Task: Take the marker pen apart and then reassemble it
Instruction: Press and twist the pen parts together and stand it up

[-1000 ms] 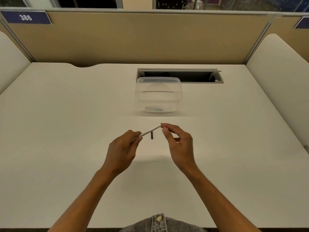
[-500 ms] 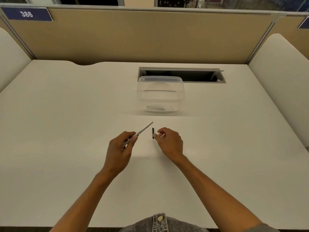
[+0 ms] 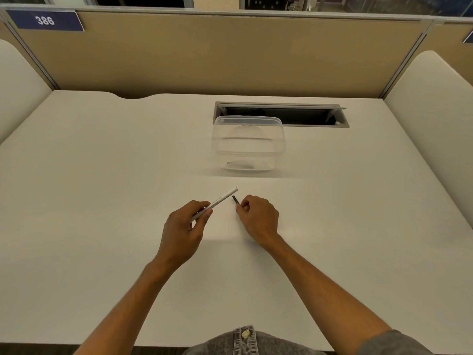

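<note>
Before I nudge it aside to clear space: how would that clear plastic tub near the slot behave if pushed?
The clear, thin-walled plastic tub appears to hold almost nothing, so it is probably light and would slide easily on the smooth white desk. Pushed high up, it might tip rather than slide.

"386" in white on blue plate (image 3: 45,20), partition top, far-left corner. Marker barrel (image 3: 217,202) has print, too small to read.

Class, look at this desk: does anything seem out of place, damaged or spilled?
Nothing stands out. The left hand holds the white barrel; the right hand pinches a small dark piece beside it.
</note>
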Demonstrator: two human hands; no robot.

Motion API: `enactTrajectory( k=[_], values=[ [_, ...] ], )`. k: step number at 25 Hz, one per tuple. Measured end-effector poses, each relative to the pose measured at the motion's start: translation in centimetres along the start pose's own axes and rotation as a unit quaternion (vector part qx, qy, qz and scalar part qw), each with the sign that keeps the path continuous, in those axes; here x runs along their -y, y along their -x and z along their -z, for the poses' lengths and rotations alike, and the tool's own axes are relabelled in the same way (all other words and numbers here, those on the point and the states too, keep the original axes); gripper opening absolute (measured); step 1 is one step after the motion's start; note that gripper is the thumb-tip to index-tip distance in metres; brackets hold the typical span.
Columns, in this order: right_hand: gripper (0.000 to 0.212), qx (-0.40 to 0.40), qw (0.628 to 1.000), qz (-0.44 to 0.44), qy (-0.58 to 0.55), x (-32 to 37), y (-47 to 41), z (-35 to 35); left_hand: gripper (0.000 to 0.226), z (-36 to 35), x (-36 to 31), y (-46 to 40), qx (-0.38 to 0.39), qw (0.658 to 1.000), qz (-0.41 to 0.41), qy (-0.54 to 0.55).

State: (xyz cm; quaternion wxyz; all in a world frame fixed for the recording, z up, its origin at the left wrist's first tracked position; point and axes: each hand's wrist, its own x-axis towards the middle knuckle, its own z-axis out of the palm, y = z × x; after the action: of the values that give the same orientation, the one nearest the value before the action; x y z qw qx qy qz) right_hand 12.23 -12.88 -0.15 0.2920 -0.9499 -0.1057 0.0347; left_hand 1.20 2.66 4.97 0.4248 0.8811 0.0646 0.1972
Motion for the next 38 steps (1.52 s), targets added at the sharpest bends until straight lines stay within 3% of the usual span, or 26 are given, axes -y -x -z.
enactTrajectory(
  k=[4, 7, 12, 38],
  values=[
    [0.015, -0.007, 0.984, -0.073, -0.161, -0.5, 0.4, 2.1, 0.017, 0.2, 0.4, -0.2, 0.003, 1.000, -0.003, -0.026],
    [0.011, -0.011, 0.950, -0.048, -0.307, -0.6, 1.3, 4.3, 0.015, 0.4, 0.5, -0.3, 0.005, 0.999, -0.007, -0.041],
    [0.006, -0.017, 0.919, 0.000, -0.393, -0.4, 3.1, 7.0, 0.010, 0.8, -0.1, -0.5, 0.015, 0.997, -0.034, -0.074],
    [0.007, 0.022, 0.937, 0.064, -0.343, -0.7, 2.8, 9.5, 0.013, 1.7, -2.2, -0.5, 0.055, 0.986, -0.069, -0.139]
  ],
)
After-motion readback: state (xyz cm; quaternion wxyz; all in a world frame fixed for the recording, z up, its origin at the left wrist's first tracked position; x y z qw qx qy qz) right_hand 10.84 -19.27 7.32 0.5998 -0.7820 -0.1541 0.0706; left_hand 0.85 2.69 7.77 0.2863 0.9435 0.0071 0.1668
